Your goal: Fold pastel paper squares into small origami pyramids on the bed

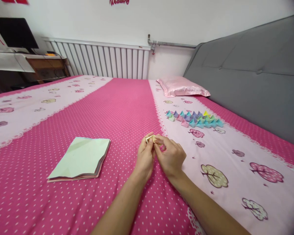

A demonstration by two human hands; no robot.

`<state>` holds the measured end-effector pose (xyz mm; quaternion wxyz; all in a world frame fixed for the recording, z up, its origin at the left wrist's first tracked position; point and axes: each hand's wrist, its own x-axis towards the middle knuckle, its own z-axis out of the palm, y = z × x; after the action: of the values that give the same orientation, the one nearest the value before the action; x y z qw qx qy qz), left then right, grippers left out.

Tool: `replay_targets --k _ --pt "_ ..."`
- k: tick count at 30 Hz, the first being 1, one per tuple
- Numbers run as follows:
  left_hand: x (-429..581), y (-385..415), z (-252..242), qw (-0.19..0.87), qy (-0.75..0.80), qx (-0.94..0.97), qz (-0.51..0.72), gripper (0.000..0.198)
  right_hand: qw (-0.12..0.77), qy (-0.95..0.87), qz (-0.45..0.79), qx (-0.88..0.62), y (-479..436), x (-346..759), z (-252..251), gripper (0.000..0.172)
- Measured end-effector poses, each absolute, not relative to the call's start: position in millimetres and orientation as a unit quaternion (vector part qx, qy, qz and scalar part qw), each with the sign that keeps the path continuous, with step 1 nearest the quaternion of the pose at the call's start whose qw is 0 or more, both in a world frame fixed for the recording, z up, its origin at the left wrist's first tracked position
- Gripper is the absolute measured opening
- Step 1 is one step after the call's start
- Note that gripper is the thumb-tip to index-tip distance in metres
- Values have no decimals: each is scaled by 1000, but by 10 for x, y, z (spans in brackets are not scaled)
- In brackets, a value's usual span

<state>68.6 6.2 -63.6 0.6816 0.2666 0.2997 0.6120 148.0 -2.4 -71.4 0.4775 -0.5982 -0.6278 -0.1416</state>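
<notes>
Both hands, left (145, 156) and right (171, 157), pinch one small cream paper piece (152, 138) just above the bed (127, 107), near the middle. The grip looks best kept at the fingertips, pressing each crease flat with edges aligned. One paper stack (82, 158) lies left. Far right are roughly twenty folded shapes (194, 119), too packed to count exactly, and one pillow (182, 86).

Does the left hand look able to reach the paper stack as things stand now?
Probably yes: only bedspread lies between the left hand and the paper stack. But it and the right hand pinch a folded paper, so it is busy.
</notes>
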Motion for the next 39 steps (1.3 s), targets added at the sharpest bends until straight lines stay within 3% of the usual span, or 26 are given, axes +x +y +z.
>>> replay_targets --k 24,32,39 --pt "665 78 -622 701 263 268 607 17 446 -637 -119 -618 -53 1454 -678 17" --pt "596 131 -607 704 266 230 617 17 501 -668 -140 -533 -10 1497 -642 20" --pt "609 95 -610 687 285 282 606 20 437 -677 -178 -565 -23 1493 -613 15"
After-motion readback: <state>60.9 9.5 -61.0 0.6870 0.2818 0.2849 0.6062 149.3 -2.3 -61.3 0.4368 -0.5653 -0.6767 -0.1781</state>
